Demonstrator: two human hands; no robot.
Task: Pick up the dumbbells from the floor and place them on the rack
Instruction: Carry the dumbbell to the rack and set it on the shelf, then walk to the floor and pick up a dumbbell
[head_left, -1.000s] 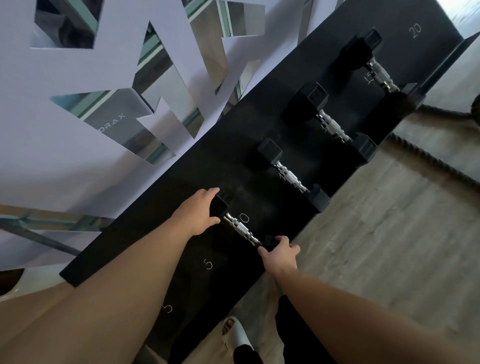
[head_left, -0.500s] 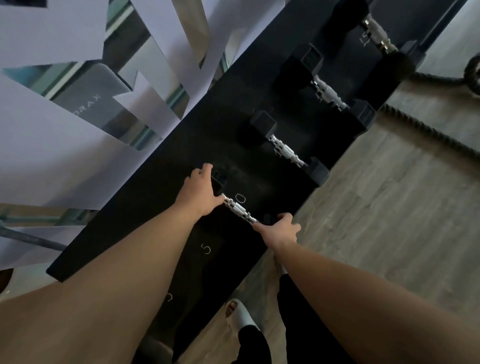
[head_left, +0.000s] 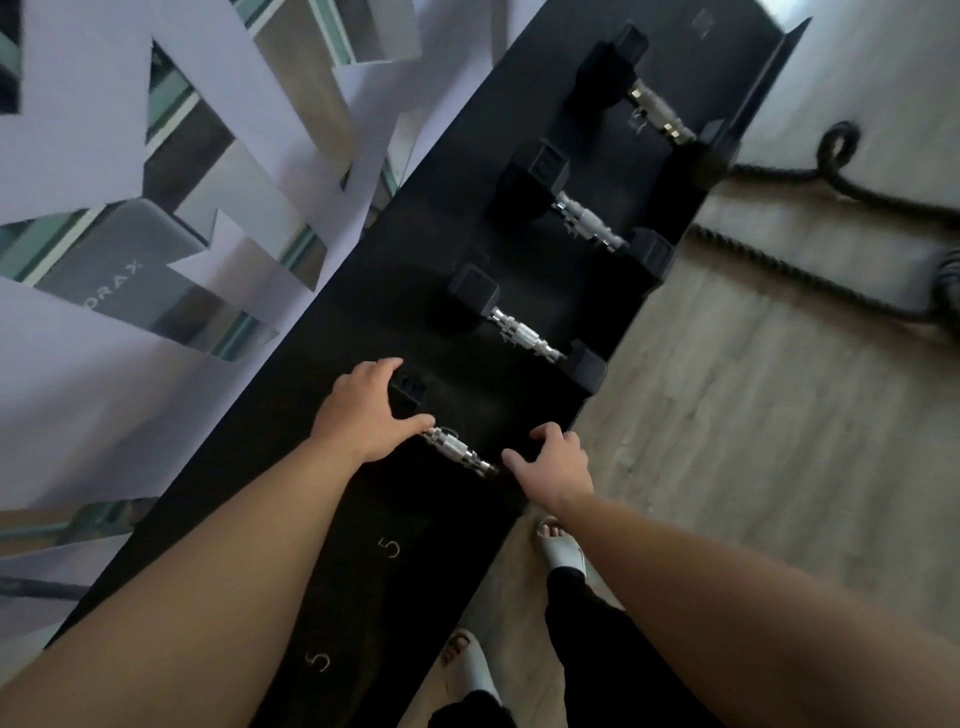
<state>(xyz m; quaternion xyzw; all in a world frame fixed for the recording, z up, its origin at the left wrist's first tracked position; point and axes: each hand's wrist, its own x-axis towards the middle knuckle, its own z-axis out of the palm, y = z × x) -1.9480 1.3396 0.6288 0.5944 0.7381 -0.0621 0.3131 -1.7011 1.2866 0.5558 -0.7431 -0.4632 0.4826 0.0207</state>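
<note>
A small black hex dumbbell with a chrome handle (head_left: 457, 449) lies across the black rack shelf (head_left: 332, 364). My left hand (head_left: 363, 415) cups its far head against the back of the shelf. My right hand (head_left: 553, 467) curls over its near head at the shelf's front edge. The handle shows bare between the two hands. Three bigger dumbbells lie on the shelf further along: one (head_left: 524, 332) just beyond my hands, another (head_left: 587, 223) past it, and the largest (head_left: 657, 111) at the far end.
White numerals 5 (head_left: 389, 548) mark the bare shelf near me. A pale wall panel with mirrored cut-outs (head_left: 104, 338) backs the rack. A thick dark rope (head_left: 831, 176) snakes over the wood floor on the right. My feet in white slippers (head_left: 563, 551) stand by the rack.
Both hands have stayed on the dumbbell's heads at the same slot. My right hand has shifted further over the near head. My view has swung, and one foot has come forward.
</note>
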